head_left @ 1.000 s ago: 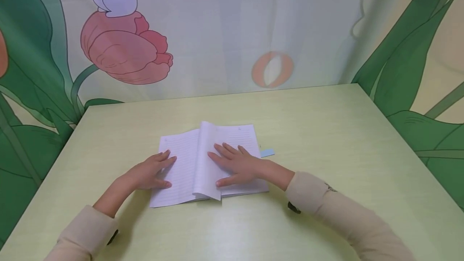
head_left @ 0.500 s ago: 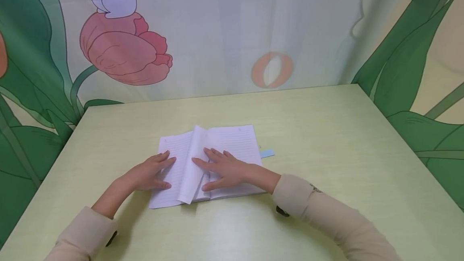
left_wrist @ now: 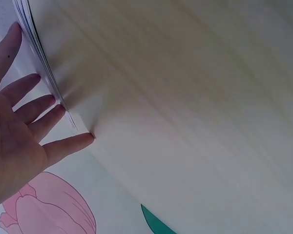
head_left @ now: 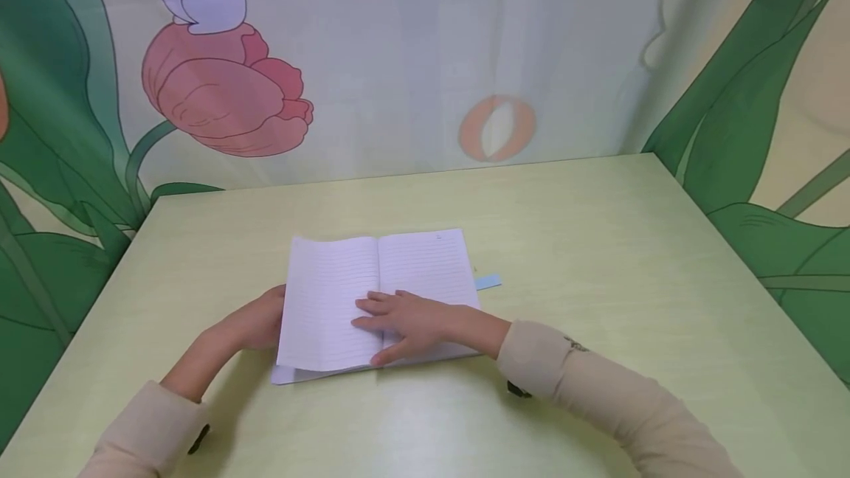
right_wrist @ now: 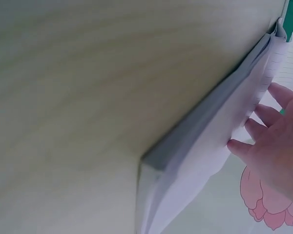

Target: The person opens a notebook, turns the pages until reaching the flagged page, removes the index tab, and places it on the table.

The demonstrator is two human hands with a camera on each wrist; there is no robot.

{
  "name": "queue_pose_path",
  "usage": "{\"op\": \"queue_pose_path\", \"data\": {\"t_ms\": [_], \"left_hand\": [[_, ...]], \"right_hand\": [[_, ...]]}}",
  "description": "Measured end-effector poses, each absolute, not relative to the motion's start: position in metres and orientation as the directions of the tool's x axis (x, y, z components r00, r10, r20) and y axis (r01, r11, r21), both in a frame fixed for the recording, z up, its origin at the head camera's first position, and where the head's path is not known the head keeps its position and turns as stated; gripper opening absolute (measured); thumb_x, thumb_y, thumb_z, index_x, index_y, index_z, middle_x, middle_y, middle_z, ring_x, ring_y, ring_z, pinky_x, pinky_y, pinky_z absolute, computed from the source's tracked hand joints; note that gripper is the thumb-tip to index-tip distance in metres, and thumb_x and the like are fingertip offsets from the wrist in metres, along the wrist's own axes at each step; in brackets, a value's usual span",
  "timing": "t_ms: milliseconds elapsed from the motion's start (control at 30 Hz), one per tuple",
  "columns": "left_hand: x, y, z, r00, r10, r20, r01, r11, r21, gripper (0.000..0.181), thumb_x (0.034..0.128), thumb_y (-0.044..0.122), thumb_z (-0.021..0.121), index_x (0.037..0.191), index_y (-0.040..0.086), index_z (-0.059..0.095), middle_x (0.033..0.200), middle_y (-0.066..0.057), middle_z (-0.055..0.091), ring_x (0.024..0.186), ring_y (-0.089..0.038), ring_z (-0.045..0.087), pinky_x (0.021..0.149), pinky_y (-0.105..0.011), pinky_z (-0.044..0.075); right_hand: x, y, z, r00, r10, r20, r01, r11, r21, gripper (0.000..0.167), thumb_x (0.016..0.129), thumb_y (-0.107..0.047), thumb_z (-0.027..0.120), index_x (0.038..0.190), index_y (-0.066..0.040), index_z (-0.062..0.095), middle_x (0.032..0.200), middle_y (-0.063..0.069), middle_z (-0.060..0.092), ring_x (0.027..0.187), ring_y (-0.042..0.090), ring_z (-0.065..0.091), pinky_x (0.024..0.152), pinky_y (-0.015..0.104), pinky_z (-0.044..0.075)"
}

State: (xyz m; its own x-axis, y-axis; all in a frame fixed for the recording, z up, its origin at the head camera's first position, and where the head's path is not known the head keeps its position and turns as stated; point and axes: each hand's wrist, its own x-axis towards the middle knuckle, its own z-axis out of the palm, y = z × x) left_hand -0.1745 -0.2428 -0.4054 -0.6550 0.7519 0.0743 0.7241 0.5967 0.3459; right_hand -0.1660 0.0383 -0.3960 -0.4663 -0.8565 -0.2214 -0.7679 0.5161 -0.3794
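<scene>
A lined notebook [head_left: 325, 286] lies spread on the table in the head view, and its left leaf is raised slightly along the outer edge. My left hand [head_left: 257, 321] is at that edge, its fingers hidden beneath the leaf. In the left wrist view the fingers of this left hand [left_wrist: 19, 126] look spread and fairly straight against the pages. My right hand [head_left: 412, 321] rests near the centre fold, fingers extended over the paper. Seen from the right wrist, the fingertips of the right hand [right_wrist: 278, 136] touch the notebook's page [right_wrist: 205, 151].
A light blue tab [head_left: 488, 282] sticks out from the notebook's right side. The pale wooden table [head_left: 584, 242] extends around it. Behind the table hangs a curtain [head_left: 372, 57] printed with flowers and leaves.
The curled leaf has turned from right to left and now lies over the left page and my left fingers. My right hand has moved left and slightly nearer; my left hand has barely moved.
</scene>
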Motion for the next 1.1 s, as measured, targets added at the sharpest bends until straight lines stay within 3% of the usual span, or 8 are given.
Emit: {"op": "queue_pose_path", "data": {"t_ms": [133, 233, 400, 667, 833, 1100], "left_hand": [[-0.173, -0.247, -0.403, -0.712, 0.702, 0.025, 0.665, 0.662, 0.344, 0.040, 0.0775, 0.005, 0.068, 0.117, 0.001, 0.059, 0.123, -0.019, 0.054, 0.114, -0.038, 0.047, 0.094, -0.049, 0.036], [-0.171, -0.251, -0.398, -0.781, 0.624, -0.042, 0.572, 0.740, 0.353, 0.055, 0.0800, 0.011, 0.067, 0.129, -0.003, 0.047, 0.133, -0.027, 0.041, 0.121, -0.043, 0.038, 0.096, -0.051, 0.032], [-0.167, -0.257, -0.387, -0.853, 0.509, -0.114, 0.457, 0.834, 0.309, 0.056, 0.0881, 0.015, 0.056, 0.133, -0.010, 0.036, 0.135, -0.034, 0.032, 0.122, -0.048, 0.032, 0.096, -0.055, 0.030], [-0.163, -0.253, -0.382, -0.882, 0.471, -0.034, 0.438, 0.842, 0.315, 0.058, 0.0883, 0.013, 0.057, 0.136, -0.008, 0.032, 0.136, -0.033, 0.031, 0.122, -0.049, 0.032, 0.095, -0.057, 0.030], [-0.164, -0.246, -0.386, -0.873, 0.485, -0.043, 0.440, 0.824, 0.357, 0.066, 0.0871, 0.022, 0.061, 0.139, -0.004, 0.030, 0.141, -0.030, 0.024, 0.125, -0.047, 0.027, 0.096, -0.057, 0.029], [-0.164, -0.241, -0.387, -0.881, 0.470, -0.062, 0.398, 0.805, 0.440, 0.046, 0.0994, 0.026, 0.034, 0.129, -0.007, 0.046, 0.132, -0.029, 0.040, 0.124, -0.045, 0.033, 0.100, -0.054, 0.025]], "right_hand": [[-0.166, 0.037, -0.397, -0.458, -0.855, -0.242, -0.785, 0.517, -0.342, 0.068, 0.086, -0.053, 0.052, 0.142, -0.021, 0.033, 0.151, 0.002, 0.016, 0.138, 0.019, 0.005, 0.108, 0.046, 0.011], [-0.166, 0.035, -0.396, -0.457, -0.850, -0.263, -0.788, 0.524, -0.324, 0.069, 0.086, -0.054, 0.051, 0.143, -0.022, 0.031, 0.151, 0.001, 0.014, 0.138, 0.018, 0.004, 0.108, 0.045, 0.011], [-0.166, 0.032, -0.397, -0.457, -0.841, -0.289, -0.797, 0.531, -0.286, 0.070, 0.086, -0.056, 0.050, 0.144, -0.023, 0.029, 0.152, 0.000, 0.012, 0.138, 0.017, 0.002, 0.108, 0.045, 0.011], [-0.164, 0.031, -0.396, -0.455, -0.840, -0.296, -0.808, 0.529, -0.258, 0.072, 0.085, -0.057, 0.051, 0.144, -0.023, 0.029, 0.152, 0.001, 0.012, 0.138, 0.018, 0.002, 0.108, 0.047, 0.012], [-0.164, 0.032, -0.396, -0.452, -0.840, -0.299, -0.810, 0.527, -0.258, 0.072, 0.085, -0.057, 0.050, 0.144, -0.022, 0.029, 0.152, 0.001, 0.012, 0.138, 0.018, 0.002, 0.108, 0.047, 0.012], [-0.165, 0.032, -0.399, -0.453, -0.841, -0.294, -0.810, 0.527, -0.258, 0.072, 0.085, -0.058, 0.049, 0.144, -0.023, 0.028, 0.152, 0.000, 0.012, 0.138, 0.017, 0.001, 0.108, 0.046, 0.012]]}}
